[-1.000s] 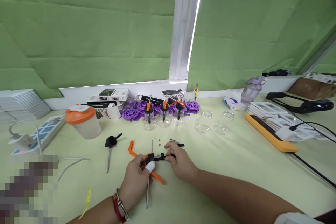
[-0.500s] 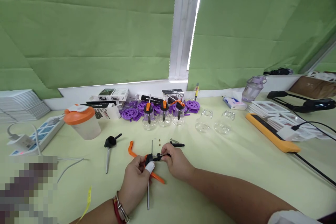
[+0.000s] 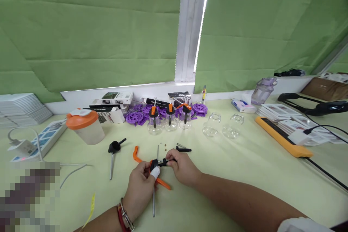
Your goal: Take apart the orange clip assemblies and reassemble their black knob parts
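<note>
My left hand (image 3: 143,181), its thumb wrapped in white at the tip, grips a black fitting (image 3: 154,164) with orange at its edge. My right hand (image 3: 181,166) pinches a slim black piece (image 3: 170,160) whose near end meets shiny metal at the fitting; whether it is a tool or a part I cannot tell. An orange curved handle (image 3: 163,183) passes under my left hand, its other end showing beyond my fingers. A thin metal rod (image 3: 153,203) sticks out below. Close by lie a spring (image 3: 181,145), a black pin-like piece (image 3: 185,149) and tiny brass bits (image 3: 165,147).
A black cup-shaped part with a metal rod (image 3: 114,147) lies left. Behind stand glass jars with black-and-orange tops (image 3: 170,119), two bare glass jars (image 3: 211,127) and purple reels (image 3: 135,118). An orange-lidded cup (image 3: 87,130) and yellow bar (image 3: 282,137) flank the area.
Both hands keep the same hold in nearly the same place. The view has shifted very slightly.
</note>
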Demonstrator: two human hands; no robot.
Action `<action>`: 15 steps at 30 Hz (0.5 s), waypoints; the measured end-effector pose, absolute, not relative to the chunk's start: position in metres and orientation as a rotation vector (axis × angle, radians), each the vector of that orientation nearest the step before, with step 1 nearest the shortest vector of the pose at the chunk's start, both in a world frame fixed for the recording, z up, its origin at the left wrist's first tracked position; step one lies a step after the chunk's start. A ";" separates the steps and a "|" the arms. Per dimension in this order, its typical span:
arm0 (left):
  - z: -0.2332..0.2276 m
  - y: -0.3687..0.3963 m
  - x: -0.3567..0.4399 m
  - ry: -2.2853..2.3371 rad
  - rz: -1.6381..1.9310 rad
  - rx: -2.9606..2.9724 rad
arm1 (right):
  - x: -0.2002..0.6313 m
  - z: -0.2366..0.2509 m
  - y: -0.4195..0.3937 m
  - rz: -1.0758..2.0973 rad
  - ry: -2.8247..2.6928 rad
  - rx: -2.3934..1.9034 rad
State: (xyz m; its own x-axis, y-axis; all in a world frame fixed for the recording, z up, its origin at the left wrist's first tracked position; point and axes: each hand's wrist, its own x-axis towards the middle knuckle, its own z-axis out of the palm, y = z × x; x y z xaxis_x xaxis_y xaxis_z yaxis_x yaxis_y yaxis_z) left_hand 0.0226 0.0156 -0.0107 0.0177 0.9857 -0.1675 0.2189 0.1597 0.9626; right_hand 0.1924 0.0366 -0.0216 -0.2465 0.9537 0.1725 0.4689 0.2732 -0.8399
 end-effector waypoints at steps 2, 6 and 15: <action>-0.010 0.016 0.023 1.414 0.950 1.255 | 0.192 -0.021 0.037 0.868 -1.842 -1.293; -0.010 0.015 0.022 1.431 0.945 1.277 | 0.192 -0.020 0.036 0.872 -1.840 -1.299; -0.010 0.015 0.022 1.416 0.943 1.269 | 0.193 -0.018 0.036 0.879 -1.828 -1.287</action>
State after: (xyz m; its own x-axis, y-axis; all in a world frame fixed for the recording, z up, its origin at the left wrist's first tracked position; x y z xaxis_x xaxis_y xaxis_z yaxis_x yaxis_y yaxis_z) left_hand 0.0219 0.0152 -0.0099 0.0207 0.9863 -0.1637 0.2299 0.1547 0.9608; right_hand 0.1927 0.0365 -0.0176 -0.2400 0.9554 0.1719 0.4622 0.2682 -0.8453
